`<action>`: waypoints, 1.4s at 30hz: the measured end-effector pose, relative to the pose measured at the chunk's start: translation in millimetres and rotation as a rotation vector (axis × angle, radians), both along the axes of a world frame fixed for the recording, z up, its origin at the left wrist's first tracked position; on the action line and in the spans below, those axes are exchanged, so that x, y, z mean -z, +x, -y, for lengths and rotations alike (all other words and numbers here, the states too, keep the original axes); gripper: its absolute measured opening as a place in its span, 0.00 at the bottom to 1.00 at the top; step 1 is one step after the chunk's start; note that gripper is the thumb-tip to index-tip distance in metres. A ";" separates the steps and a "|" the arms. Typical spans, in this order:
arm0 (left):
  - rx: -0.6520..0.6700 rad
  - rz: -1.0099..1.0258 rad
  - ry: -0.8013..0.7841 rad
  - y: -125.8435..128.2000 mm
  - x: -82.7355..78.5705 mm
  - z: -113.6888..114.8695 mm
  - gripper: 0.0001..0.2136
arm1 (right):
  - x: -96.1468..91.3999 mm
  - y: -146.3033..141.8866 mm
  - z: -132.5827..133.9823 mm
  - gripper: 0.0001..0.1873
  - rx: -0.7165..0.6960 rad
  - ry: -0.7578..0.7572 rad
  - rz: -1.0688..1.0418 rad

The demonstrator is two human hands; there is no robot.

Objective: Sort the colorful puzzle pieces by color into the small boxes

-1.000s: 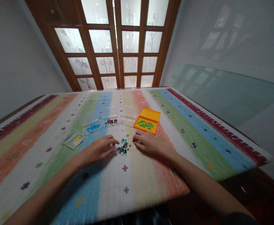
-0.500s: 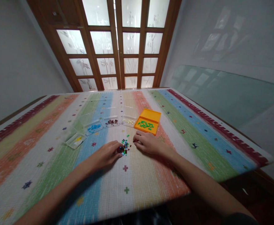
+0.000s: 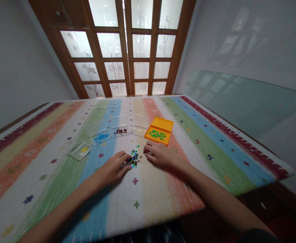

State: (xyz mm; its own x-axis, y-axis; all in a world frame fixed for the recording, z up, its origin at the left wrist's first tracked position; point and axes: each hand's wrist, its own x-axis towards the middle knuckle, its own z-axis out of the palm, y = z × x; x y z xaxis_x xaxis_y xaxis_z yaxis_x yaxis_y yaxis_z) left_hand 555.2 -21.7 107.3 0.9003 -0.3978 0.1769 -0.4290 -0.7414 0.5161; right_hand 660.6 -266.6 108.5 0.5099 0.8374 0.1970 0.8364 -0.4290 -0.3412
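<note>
A small heap of tiny mixed-colour pieces (image 3: 134,158) lies on the striped cloth between my hands. My left hand (image 3: 115,167) rests on the cloth with its fingertips pinched at the heap's left edge; what they grip is too small to name. On the heap's right, my right hand (image 3: 158,154) lies curled on the cloth, fingers closed, its tips close to the pieces. An orange tray (image 3: 166,125) with green pieces sits just beyond my right hand.
Several clear trays stand in a row beyond the heap: one with yellow pieces (image 3: 81,151), one with blue (image 3: 100,137), one with dark red (image 3: 119,131), one with pale pieces (image 3: 138,130). The striped cloth (image 3: 201,135) covers the table; wooden glazed doors (image 3: 127,47) stand behind.
My left hand slid right toward the heap and its fingers closed from spread to a pinch at the pieces. My right hand hardly moved.
</note>
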 end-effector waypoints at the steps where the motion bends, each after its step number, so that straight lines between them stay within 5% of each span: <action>1: -0.003 0.001 -0.004 -0.2 -0.2 0.1 0.08 | -0.3 -0.1 0.0 0.08 0.000 0.001 0.004; 22: -0.089 -0.004 -0.094 -4.0 2.1 1.1 0.06 | -0.7 0.8 0.0 0.06 0.011 -0.004 -0.033; 42: -0.017 0.023 -0.129 -7.5 0.9 0.2 0.03 | 0.0 0.0 0.7 0.06 0.000 -0.016 -0.001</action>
State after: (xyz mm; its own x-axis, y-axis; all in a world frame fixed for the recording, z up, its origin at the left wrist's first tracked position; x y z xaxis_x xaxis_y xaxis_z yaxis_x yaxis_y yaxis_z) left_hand 547.7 -21.9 106.4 0.9019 -0.3548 0.2463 -0.4295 -0.6770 0.5977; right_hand 660.6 -267.3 108.5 0.5103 0.8403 0.1829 0.8359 -0.4348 -0.3349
